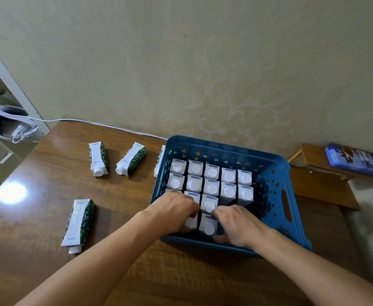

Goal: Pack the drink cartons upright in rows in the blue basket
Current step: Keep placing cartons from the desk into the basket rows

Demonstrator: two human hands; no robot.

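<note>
The blue basket [271, 171] stands on the wooden table against the wall. Several white-capped drink cartons [212, 181] stand upright in it, in two full rows at the back and part rows nearer me. My left hand [172, 212] reaches over the near left corner and its fingers close on an upright carton [191, 221] in the front row. My right hand [236, 224] rests beside the neighbouring front carton [208, 225], fingers touching its right side. Three green-and-white cartons lie flat on the table to the left [98, 159] [131, 158] [78, 224].
Another carton [160, 161] lies partly hidden behind the basket's left wall. A white cable [106, 124] runs along the table's back edge to a white device [6, 123] at far left. A lower wooden shelf with a blue tin [356, 161] sits at right.
</note>
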